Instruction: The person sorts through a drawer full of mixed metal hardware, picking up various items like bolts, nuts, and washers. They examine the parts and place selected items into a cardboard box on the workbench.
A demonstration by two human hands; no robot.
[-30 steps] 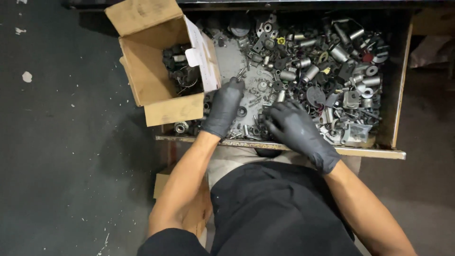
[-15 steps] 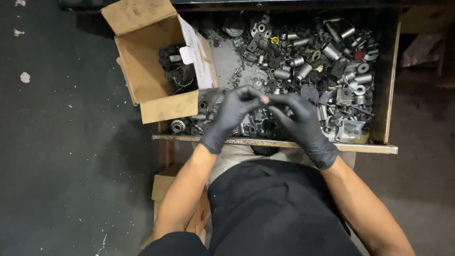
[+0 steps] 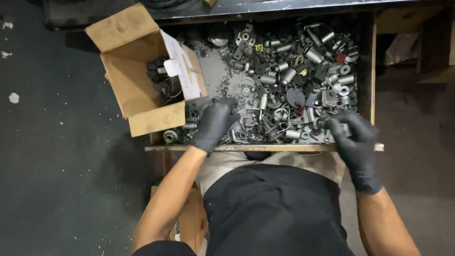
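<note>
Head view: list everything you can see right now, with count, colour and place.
drawer: one, dark with a worn metal front edge, pulled open ahead of the person.
metal parts: too many to count, grey, silver and black, with one red and a few yellow bits, heaped in the drawer.
cardboard box: one, brown, flaps open, at the drawer's left end, dark parts inside.
second cardboard box: one, brown, on the floor under the left arm.
floor: dark grey, speckled with pale flecks.
left hand: black glove, resting on parts near the box.
right hand: black glove, at the drawer's front right corner.
</note>
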